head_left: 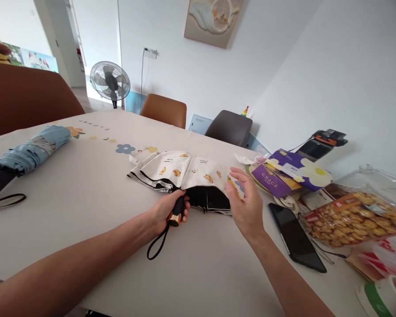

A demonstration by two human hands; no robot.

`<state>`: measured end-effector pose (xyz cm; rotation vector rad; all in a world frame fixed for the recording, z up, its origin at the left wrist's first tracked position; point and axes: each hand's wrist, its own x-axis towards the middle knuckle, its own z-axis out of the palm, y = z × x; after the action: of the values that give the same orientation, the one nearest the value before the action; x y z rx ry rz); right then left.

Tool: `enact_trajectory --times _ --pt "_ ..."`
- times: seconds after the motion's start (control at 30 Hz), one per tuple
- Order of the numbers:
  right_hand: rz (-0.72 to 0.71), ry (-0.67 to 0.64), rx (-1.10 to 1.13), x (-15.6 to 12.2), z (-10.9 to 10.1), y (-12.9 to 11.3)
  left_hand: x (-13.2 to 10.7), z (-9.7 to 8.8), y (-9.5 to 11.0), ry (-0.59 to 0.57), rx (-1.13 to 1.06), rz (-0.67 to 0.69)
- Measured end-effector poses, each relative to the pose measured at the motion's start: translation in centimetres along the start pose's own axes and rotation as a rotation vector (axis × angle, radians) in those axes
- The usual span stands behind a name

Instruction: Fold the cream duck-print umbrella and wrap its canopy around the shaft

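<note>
A white umbrella [198, 171] with small yellow cartoon prints and a black lining lies loosely folded on the table, its canopy spread sideways. My left hand [171, 209] is wrapped round its black handle, which has a copper-coloured end and a black wrist strap [158, 246] hanging off it. At the canopy's right edge is my right hand [246, 202], thumb and fingers apart and curved beside the fabric. Whether its fingertips touch the cloth I cannot tell. Off to the left lies a second umbrella [36, 147], light blue and rolled up, with a black handle.
The white table [119, 264] has printed flowers. On its right are a phone [297, 237], a purple tissue box [277, 171], a bag of snacks [359, 218] and a white-and-green cup [379, 297]. Chairs [165, 111] and a fan [110, 81] stand beyond.
</note>
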<state>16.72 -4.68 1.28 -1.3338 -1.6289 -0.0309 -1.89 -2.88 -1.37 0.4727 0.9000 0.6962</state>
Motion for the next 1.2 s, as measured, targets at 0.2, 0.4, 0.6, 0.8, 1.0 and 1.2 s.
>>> enact_trajectory --times 0.2,0.4,0.6,0.8,1.0,1.2 --pt "-0.281 -0.084 -0.185 0.2 0.8 -1.0 0.5 -0.2 -0.4 -0.017 -0.023 0.046" --pt "-0.448 -0.336 -0.262 0.2 2.8 -2.2 0.9 -0.5 -0.7 -0.049 -0.038 0.088" --pt "-0.410 -0.552 -0.219 0.2 4.2 -2.0 0.8 -0.5 -0.6 -0.076 -0.087 0.067" --pt "-0.275 -0.556 -0.042 0.0 4.4 -1.0 0.4 0.0 -0.6 -0.009 -0.043 0.083" --pt "-0.099 -0.333 -0.042 0.1 1.1 -0.6 1.0 -0.3 -0.8 0.019 -0.053 0.054" --pt "-0.405 -0.324 -0.297 -1.7 -1.9 0.8 0.8 -0.3 -0.7 0.027 0.001 0.046"
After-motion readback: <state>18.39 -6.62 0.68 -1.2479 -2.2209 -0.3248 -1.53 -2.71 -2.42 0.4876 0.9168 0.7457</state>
